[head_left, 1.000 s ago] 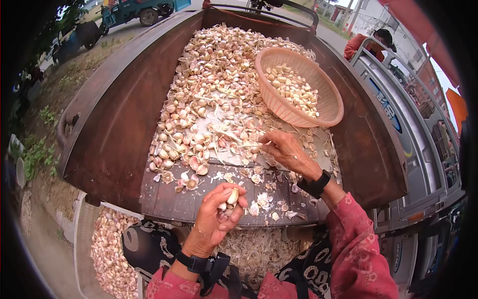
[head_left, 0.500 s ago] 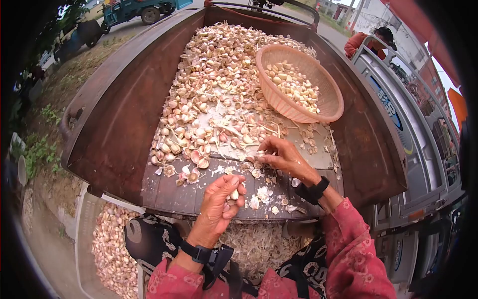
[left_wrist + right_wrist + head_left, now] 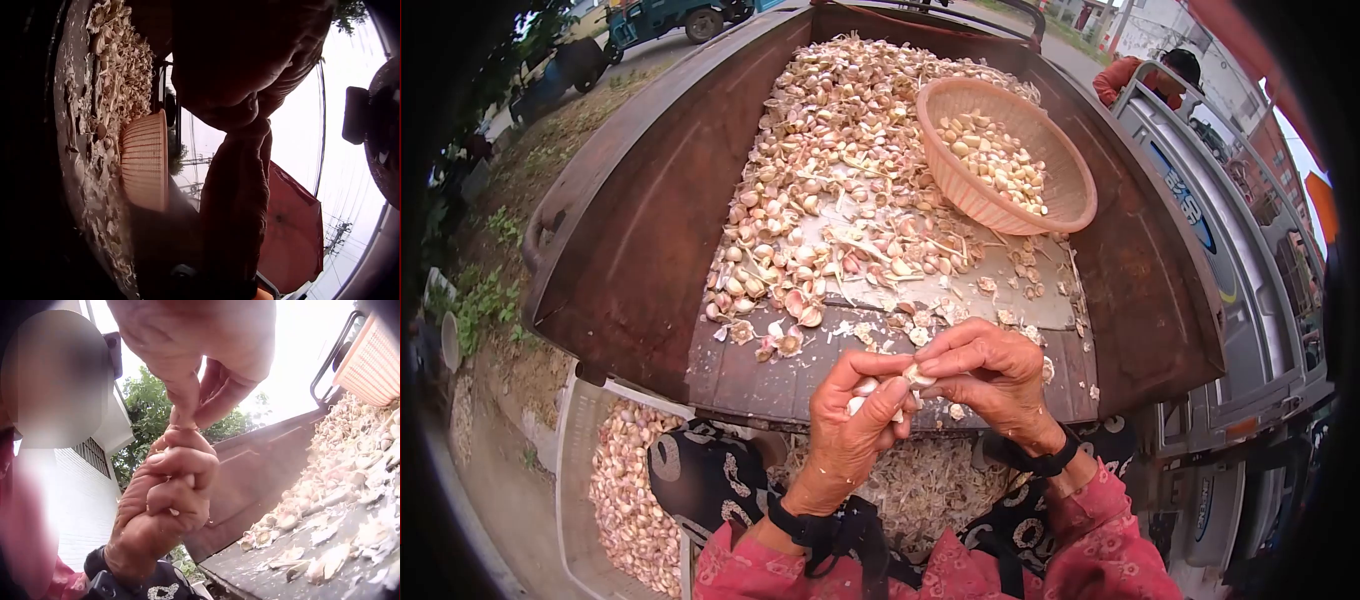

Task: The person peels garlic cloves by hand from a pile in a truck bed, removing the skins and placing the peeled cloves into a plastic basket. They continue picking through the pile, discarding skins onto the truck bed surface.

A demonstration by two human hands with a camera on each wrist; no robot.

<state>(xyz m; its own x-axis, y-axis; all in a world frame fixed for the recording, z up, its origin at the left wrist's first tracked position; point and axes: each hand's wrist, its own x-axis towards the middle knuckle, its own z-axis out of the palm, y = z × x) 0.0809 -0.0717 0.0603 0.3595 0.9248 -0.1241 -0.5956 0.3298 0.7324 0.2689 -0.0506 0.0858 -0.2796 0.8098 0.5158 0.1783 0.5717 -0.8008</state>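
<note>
Both hands meet above the near edge of the cart bed (image 3: 750, 385). My left hand (image 3: 850, 415) has its fingers curled round several pale garlic cloves (image 3: 857, 405), which show between finger and thumb. At its fingertips, my right hand (image 3: 997, 385) pinches a garlic clove (image 3: 917, 377), so the two hands touch the same clove. In the right wrist view the left hand (image 3: 169, 487) shows bits of white clove between its curled fingers. The left wrist view is dark, and the fingers there hide the clove.
A pile of unpeeled garlic (image 3: 820, 170) covers the bed's far part. On its right side a pink plastic basket (image 3: 965, 185) holds peeled cloves. Papery skins (image 3: 920, 335) lie near the hands. A white crate (image 3: 568, 490) of garlic stands below left; a grey vehicle (image 3: 1180, 180) is at right.
My right hand has come back from the loose garlic on the bed to the left hand, bringing its fingertips to the clove there. The left hand has shifted slightly right, still gripping cloves.
</note>
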